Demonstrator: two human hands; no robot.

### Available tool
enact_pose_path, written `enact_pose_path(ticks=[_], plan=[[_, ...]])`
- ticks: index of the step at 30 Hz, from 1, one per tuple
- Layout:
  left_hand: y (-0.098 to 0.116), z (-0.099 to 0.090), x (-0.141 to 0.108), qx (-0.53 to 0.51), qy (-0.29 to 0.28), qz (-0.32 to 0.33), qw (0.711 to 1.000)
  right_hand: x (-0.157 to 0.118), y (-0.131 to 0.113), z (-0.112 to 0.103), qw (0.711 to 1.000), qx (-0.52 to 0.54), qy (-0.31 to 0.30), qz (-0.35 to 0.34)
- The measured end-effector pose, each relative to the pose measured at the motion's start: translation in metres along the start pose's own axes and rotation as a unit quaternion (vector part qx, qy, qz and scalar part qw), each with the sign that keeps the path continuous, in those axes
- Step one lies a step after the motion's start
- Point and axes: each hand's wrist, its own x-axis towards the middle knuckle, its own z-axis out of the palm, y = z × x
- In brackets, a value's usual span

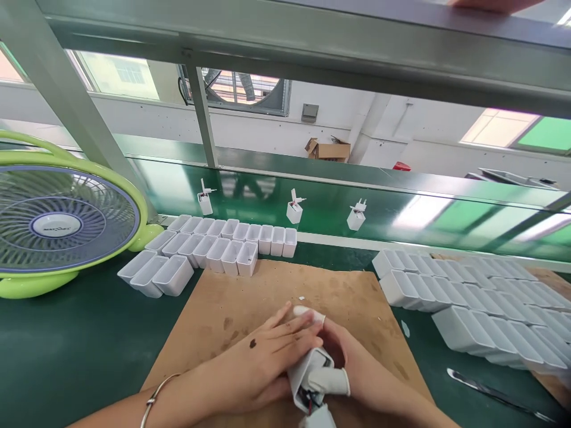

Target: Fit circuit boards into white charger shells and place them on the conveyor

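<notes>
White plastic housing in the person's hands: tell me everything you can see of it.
The white plastic housing is a boxy, matt-looking shell, tilted with its open end toward the bottom of the view. Red and dark wires show at that end, running to a smaller white piece. A white-capped finger of the right hand lies across it, and the left hand rests beside it, over a brown board.

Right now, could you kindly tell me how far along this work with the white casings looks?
Apparently done: three pronged units on the green belt. In hand: a wired casing between the left hand and right hand. Remaining, it seems: the casing rows to the left and right.
</notes>
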Motion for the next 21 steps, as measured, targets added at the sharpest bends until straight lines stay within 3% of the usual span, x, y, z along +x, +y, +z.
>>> enact_pose_path(ticks=[4, 8, 12, 14, 16, 18, 21], plan=[[0.001, 0.001, -0.004, -0.031, 0.045, -0.049, 0.997, -0.007, -0.007, -0.011, 0.993, -0.066, 0.008, -0.098], [0.004, -0.002, -0.002, -0.05, 0.099, -0.101, 0.989, -0.01, -0.025, -0.014, 0.978, -0.176, -0.022, -0.113], [0.002, -0.008, 0.002, -0.09, 0.173, -0.131, 0.972, -0.007, -0.034, -0.011, 0.952, -0.281, 0.015, -0.121], [0.004, -0.01, 0.005, -0.117, 0.231, -0.152, 0.954, -0.002, -0.035, -0.016, 0.939, -0.312, 0.094, -0.113], [0.01, -0.011, 0.01, -0.151, 0.276, -0.172, 0.934, 0.008, -0.039, -0.028, 0.89, -0.385, 0.224, -0.096], [0.025, -0.013, 0.02, -0.177, 0.274, -0.146, 0.934, 0.027, -0.046, -0.049, 0.826, -0.442, 0.342, -0.074], [0.062, -0.02, 0.041, -0.22, 0.206, -0.06, 0.952, 0.071, -0.061, -0.088, 0.793, -0.445, 0.412, -0.054]])
